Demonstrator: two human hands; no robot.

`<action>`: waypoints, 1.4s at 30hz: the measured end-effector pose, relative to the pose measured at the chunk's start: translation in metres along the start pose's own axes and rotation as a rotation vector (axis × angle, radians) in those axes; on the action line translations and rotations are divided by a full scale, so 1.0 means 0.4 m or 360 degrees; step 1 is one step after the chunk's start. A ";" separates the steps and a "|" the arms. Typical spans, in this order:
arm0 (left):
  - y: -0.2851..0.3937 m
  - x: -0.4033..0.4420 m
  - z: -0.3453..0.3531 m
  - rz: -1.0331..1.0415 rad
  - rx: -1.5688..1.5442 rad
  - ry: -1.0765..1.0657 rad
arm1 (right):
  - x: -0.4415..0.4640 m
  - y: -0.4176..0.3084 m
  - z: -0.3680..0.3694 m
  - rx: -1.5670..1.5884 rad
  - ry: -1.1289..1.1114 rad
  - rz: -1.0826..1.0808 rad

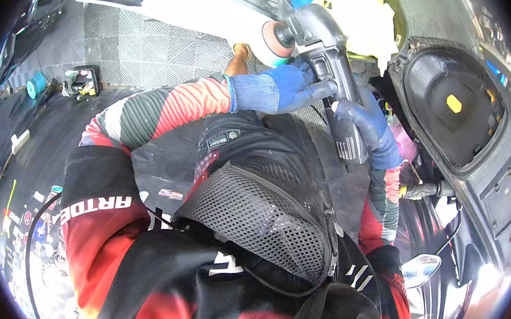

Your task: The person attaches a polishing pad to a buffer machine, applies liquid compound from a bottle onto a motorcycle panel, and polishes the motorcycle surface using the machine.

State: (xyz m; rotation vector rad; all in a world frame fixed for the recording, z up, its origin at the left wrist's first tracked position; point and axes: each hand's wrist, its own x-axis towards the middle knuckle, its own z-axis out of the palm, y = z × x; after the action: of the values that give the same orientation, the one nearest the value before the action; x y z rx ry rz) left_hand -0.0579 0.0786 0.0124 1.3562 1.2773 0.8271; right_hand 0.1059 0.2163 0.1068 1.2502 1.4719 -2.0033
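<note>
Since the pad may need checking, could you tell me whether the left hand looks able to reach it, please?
Probably yes: the left hand, on the polisher, is close to the pad, with nothing visible between them.

the floor [135, 49] has grey tiles with ribbed patterns. on it, by the edge of a dark surface, sit a teal roll [36, 85] and, near it, a dark box [82, 81] with pale and yellow bits. well apart from both, a foot [240, 50] stands on the tiles.
</note>
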 end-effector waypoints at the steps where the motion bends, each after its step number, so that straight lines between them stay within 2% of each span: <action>1: -0.006 0.016 0.040 0.0129 0.0099 0.0123 | -0.016 0.030 -0.022 0.0015 0.0038 0.0100; 5: -0.024 0.071 0.128 0.0251 -0.0012 -0.0038 | -0.066 0.116 -0.068 0.0224 0.0133 0.0107; 6: 0.007 0.082 0.105 0.0117 -0.0366 -0.0181 | -0.071 0.128 -0.072 0.0229 0.0145 0.0111; 9: 0.009 0.078 0.114 0.0147 -0.0134 0.0023 | -0.064 0.141 -0.071 0.0248 0.0140 0.0192; 10: 0.014 0.067 0.096 0.0293 -0.0139 0.0125 | -0.056 0.126 -0.063 0.0203 0.0105 0.0177; 11: 0.015 0.056 0.070 0.0289 -0.0135 0.0129 | -0.049 0.102 -0.051 0.0158 0.0070 0.0160; 13: 0.056 0.026 -0.024 -0.0045 -0.0090 -0.0248 | -0.032 0.053 -0.008 0.0122 0.0043 0.0063; 15: 0.045 -0.027 -0.081 -0.0004 -0.0131 -0.0147 | -0.012 -0.021 0.047 0.0148 0.0027 0.0126; 17: 0.000 -0.072 -0.107 0.0038 0.0038 -0.0177 | 0.011 -0.080 0.095 0.0089 0.0001 0.0016; 19: 0.015 -0.116 -0.180 0.0115 0.0172 0.0028 | 0.045 -0.139 0.142 0.0097 -0.0079 0.0069; 21: 0.016 -0.149 -0.246 0.0009 0.0086 -0.0019 | 0.067 -0.202 0.183 0.0231 -0.0179 0.0075; 23: -0.001 -0.179 -0.297 -0.0096 0.0080 -0.0107 | 0.105 -0.215 0.213 0.0117 -0.0177 0.0069; 24: -0.003 -0.184 -0.315 0.0080 0.0001 0.0077 | 0.120 -0.229 0.228 0.0043 -0.0161 0.0022; 27: 0.008 -0.220 -0.360 0.0092 -0.0305 0.0230 | 0.155 -0.283 0.262 -0.0013 -0.0170 -0.0043; 28: 0.001 -0.233 -0.373 0.0037 -0.0257 0.0105 | 0.160 -0.295 0.267 -0.0024 -0.0192 -0.0048; 31: -0.015 -0.228 -0.367 -0.0030 -0.0122 -0.0150 | 0.143 -0.285 0.259 -0.0074 -0.0182 -0.0008; 32: -0.015 -0.206 -0.341 0.0179 0.0078 -0.0135 | 0.129 -0.276 0.247 -0.0119 -0.0158 0.0033; 35: 0.028 -0.137 -0.280 0.0405 -0.0030 -0.0021 | 0.058 -0.254 0.202 0.0067 -0.0094 0.0223; 36: -0.008 -0.119 -0.216 0.0496 0.0046 -0.0177 | 0.037 -0.239 0.180 0.0001 -0.0079 0.0201; 38: -0.014 -0.082 -0.152 0.0445 -0.0165 -0.0349 | -0.002 -0.178 0.145 0.0006 0.0023 0.0237; 39: 0.020 -0.066 -0.154 0.0294 -0.0451 -0.0357 | -0.020 -0.159 0.132 -0.0003 0.0107 0.0266; 41: 0.029 -0.051 -0.142 0.0516 -0.0480 -0.0206 | -0.037 -0.153 0.115 0.0078 0.0107 0.0383; 42: 0.035 -0.043 -0.129 0.0500 -0.0443 -0.0124 | -0.041 -0.145 0.112 0.0074 0.0119 0.0364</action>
State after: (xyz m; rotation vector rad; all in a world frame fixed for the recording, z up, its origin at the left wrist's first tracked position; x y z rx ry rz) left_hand -0.1069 0.0750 0.0397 1.3639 0.8618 1.1125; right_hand 0.0537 0.1956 0.1569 1.4553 1.2570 -1.8678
